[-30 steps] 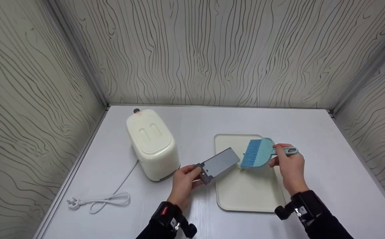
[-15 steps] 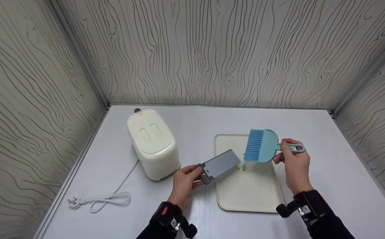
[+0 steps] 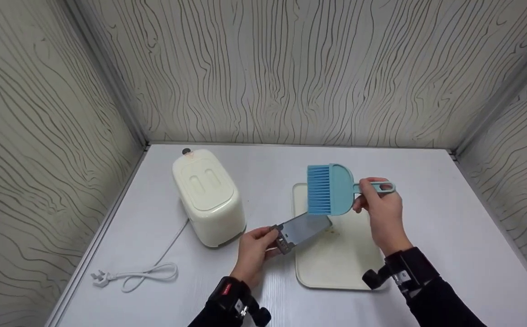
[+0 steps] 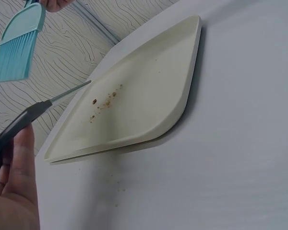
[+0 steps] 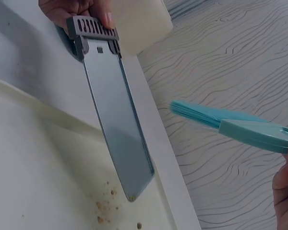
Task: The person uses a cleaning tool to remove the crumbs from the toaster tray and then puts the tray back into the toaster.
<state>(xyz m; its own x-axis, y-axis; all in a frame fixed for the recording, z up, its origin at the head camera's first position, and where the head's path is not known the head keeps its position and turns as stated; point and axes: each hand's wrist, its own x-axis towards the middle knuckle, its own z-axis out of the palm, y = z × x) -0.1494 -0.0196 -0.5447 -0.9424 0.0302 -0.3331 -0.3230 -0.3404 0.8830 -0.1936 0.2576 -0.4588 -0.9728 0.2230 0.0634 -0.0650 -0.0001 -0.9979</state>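
My left hand [image 3: 251, 250] grips the dark grey plastic end of a flat metal crumb tray [image 3: 308, 229], thumb on top. Its far end tilts down over a cream serving tray [image 3: 336, 270]. Brown crumbs [image 4: 108, 101] lie on the serving tray below that end, and a few specks sit at the crumb tray's tip in the right wrist view. My right hand [image 3: 385, 218] pinches the handle of a light blue hand brush [image 3: 341, 188]. In the right wrist view the bristles [image 5: 194, 112] are raised apart from the metal.
A cream toaster [image 3: 209, 195] with a lid stands on the left of the white table [image 3: 263, 172]. Its white cord and plug [image 3: 102, 278] lie in front of it. More crumbs dot the tabletop beside the serving tray in the left wrist view. Patterned walls [image 3: 272, 72] enclose the table.
The brush has lifted off the crumb tray's end area and swung up and left over it. Crumbs on the serving tray came into view. The left hand has barely moved.
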